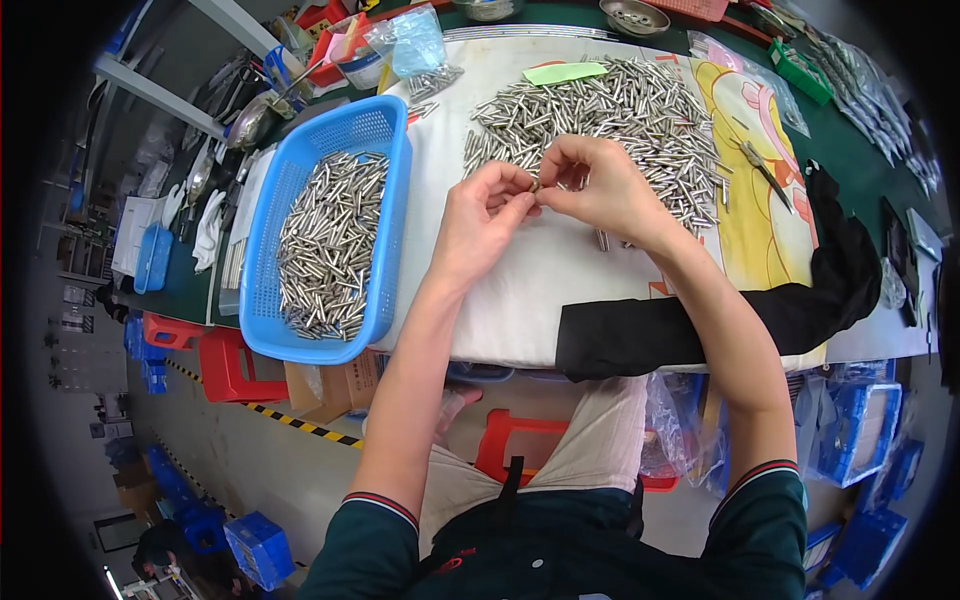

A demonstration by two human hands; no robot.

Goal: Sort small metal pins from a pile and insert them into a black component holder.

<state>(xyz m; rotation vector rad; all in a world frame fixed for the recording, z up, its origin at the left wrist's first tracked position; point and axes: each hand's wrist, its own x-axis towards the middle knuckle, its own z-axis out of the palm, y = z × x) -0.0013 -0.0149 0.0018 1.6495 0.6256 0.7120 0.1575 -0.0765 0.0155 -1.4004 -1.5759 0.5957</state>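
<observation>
Above the white cloth, my left hand (484, 215) and my right hand (607, 187) meet fingertip to fingertip. Both are closed in a pinch on a small metal pin (535, 187), mostly covered by the fingers. Just beyond them spreads a large heap of short silvery metal pins (640, 110), with a green paper strip (563, 73) lying on its far side. On the left stands a blue perforated plastic basket (397, 215) that holds many similar pins (335, 235).
A black sleeve-like cloth (640, 335) lies along the near table edge, under my right forearm. Pliers (768, 178) rest on the yellow patterned cloth (745, 245) at right. Metal bowls (635, 17) and a clear plastic bag (410, 45) sit at the back. A red stool (235, 365) is below, left.
</observation>
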